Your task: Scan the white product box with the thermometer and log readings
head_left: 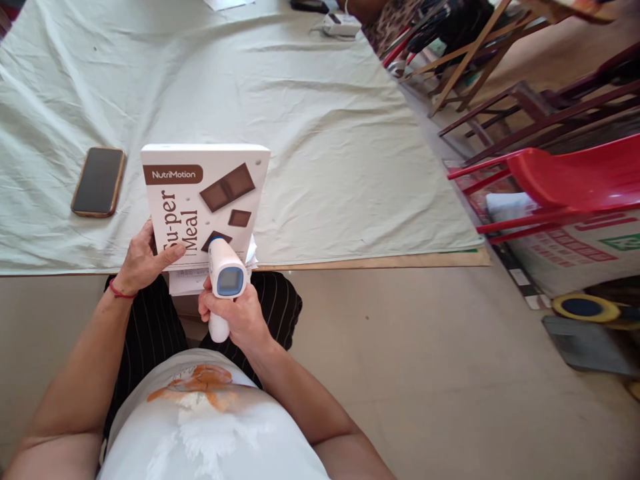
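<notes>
A white box (pixel 225 160) printed with "NutriMotion", "Su-per Meal" and chocolate pieces stands tilted at the table's near edge. My left hand (pixel 145 260) grips its lower left side, thumb across the front and the other fingers hidden behind. In my right hand (pixel 240 313) is a white infrared thermometer (pixel 216 253) with a blue-rimmed screen, my fingers wrapped round its handle. Its blue nose points at the lower part of the box front; whether it touches I cannot tell. Some white papers (pixel 187 283) show beneath the box.
A phone (pixel 99 181) lies on the pale tablecloth (pixel 320 133), left of the box. At the far edge sit a white device (pixel 341 25) and a dark object (pixel 309 5). To the right are a red plastic chair (pixel 580 173), wooden frames and a printed sack (pixel 575 257).
</notes>
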`<state>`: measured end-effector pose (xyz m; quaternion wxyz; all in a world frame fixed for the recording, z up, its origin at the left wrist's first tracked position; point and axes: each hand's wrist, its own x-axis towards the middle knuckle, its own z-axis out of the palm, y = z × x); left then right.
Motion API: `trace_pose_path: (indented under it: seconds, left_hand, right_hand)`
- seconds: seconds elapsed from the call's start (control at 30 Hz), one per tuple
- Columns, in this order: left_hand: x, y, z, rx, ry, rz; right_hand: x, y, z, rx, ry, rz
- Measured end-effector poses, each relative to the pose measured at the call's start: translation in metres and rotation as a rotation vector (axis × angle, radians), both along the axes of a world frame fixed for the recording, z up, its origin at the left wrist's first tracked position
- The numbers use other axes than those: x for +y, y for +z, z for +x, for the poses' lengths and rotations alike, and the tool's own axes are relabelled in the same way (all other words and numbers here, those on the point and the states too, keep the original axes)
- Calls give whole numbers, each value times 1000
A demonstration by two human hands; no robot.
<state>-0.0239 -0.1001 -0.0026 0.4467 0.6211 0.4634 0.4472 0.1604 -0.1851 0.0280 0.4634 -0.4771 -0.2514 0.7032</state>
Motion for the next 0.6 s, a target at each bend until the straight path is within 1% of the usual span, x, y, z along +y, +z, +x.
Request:
trace_pose_path:
  seconds: [0.2, 0.6]
  left_hand:
    - [0, 0, 1, -18, 1, 10]
    - [0, 4, 3, -32, -18, -2]
  right_hand:
    - [0, 2, 0, -8, -17, -7]
    - [0, 2, -1, -14, 3, -4]
